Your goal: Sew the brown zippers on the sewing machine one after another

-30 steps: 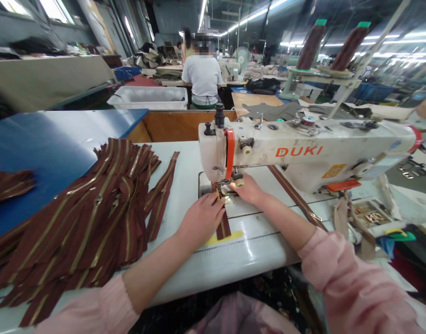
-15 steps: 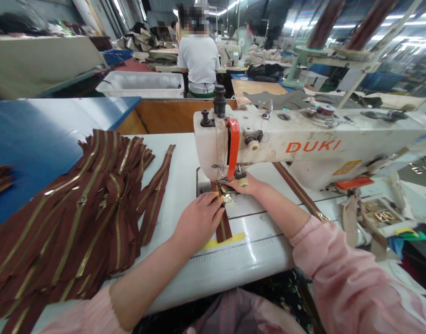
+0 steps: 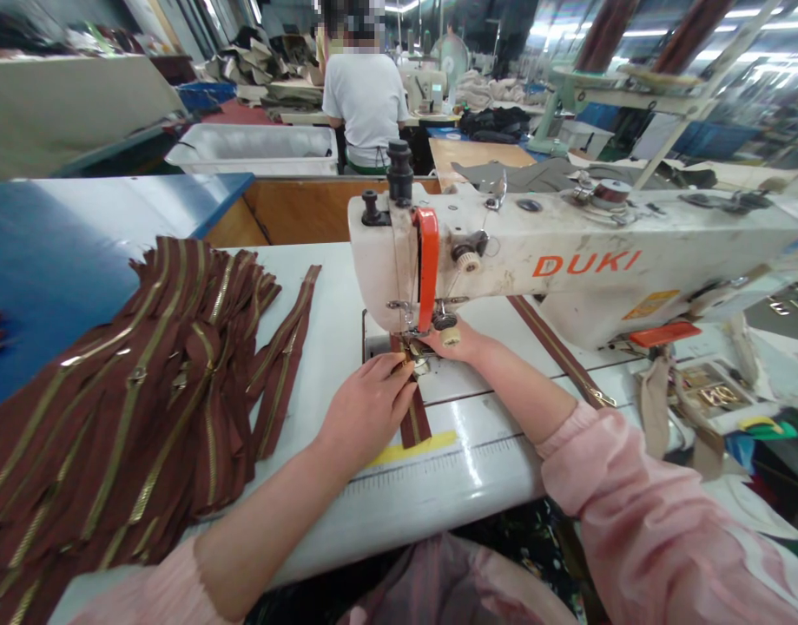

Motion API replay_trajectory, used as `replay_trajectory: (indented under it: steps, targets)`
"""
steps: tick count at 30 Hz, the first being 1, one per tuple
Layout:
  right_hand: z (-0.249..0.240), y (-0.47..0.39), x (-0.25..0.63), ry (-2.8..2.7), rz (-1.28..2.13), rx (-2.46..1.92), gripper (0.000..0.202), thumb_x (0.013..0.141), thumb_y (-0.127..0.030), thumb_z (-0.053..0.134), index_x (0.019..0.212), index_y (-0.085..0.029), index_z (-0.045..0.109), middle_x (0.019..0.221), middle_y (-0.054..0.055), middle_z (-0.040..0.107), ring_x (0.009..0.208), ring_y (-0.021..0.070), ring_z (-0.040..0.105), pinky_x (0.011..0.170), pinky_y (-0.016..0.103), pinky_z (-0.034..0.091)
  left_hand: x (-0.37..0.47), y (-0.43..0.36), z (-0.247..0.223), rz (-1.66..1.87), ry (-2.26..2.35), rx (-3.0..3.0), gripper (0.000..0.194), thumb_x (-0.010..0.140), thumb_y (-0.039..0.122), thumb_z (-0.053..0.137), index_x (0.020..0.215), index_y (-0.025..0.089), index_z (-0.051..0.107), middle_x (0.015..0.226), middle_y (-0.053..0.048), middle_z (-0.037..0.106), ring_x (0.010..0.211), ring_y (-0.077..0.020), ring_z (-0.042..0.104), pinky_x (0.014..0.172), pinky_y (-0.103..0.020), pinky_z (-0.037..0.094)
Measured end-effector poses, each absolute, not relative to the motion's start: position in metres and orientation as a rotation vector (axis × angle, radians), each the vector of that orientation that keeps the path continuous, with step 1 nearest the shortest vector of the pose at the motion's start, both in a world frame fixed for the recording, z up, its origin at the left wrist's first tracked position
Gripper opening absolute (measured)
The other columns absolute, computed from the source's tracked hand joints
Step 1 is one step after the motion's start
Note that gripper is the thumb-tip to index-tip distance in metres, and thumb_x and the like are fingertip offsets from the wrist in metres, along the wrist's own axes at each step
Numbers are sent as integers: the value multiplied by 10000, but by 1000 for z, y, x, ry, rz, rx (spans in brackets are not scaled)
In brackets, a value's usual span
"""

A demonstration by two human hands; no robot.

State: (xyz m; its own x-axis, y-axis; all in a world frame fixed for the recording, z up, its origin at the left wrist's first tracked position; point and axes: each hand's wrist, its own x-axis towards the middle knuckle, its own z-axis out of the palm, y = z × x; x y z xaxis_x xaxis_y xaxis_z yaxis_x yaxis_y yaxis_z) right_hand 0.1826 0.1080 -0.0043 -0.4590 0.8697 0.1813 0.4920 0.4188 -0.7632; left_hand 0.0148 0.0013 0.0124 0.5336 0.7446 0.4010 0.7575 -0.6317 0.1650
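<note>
A white sewing machine (image 3: 542, 252) with an orange take-up guard stands in front of me. Under its needle area lies a brown zipper (image 3: 414, 424), its lower end toward me. My left hand (image 3: 372, 399) rests on the zipper just in front of the presser foot, fingertips pinched together at its gold teeth. Behind the foot, my right hand (image 3: 460, 341) reaches in beneath the machine head; its fingertips are hidden by the machine parts. At left, a big pile of brown zippers (image 3: 138, 391) with gold teeth covers the table. One folded zipper (image 3: 286, 365) lies apart beside it.
Another zipper (image 3: 561, 351) with a gold pull runs under the machine arm. A tray of metal parts (image 3: 717, 395) sits at right. A blue table (image 3: 60, 226) adjoins on the left. Beyond it are a white bin (image 3: 255, 149) and a seated person (image 3: 365, 100) facing away.
The view has shifted slightly, so everything sits a little further left and higher. Both hands stay in nearly the same place at the zipper and the presser foot.
</note>
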Motion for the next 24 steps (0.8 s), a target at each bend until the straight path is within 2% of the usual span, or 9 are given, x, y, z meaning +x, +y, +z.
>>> replay_trajectory:
  steps: [13,20,24]
  targets:
    - [-5,108,184,-2114,860,-1136,73,798,-170,615,777,-185,683,877,-1,717,875,176,647,946,342,467,15,2,12,-716,-1343,-2737,298,953,210,372,1113,142,613,1113,-106,644,1081,-244,579,954,-446,496]
    - [12,99,181,-2101,832,-1094,103,818,-167,591,848,-191,686,942,9,715,894,188,642,868,315,500,14,0,12,-678,-1345,-2691,291,951,223,389,1109,128,615,1118,-116,644,1079,-234,587,942,-412,507]
    - [23,74,194,-2154,461,-1161,160,845,-126,539,802,-186,681,874,47,691,851,212,604,802,323,494,12,-14,13,-599,-1317,-2656,302,950,247,412,1152,118,595,1164,-121,643,1119,-237,576,958,-397,495]
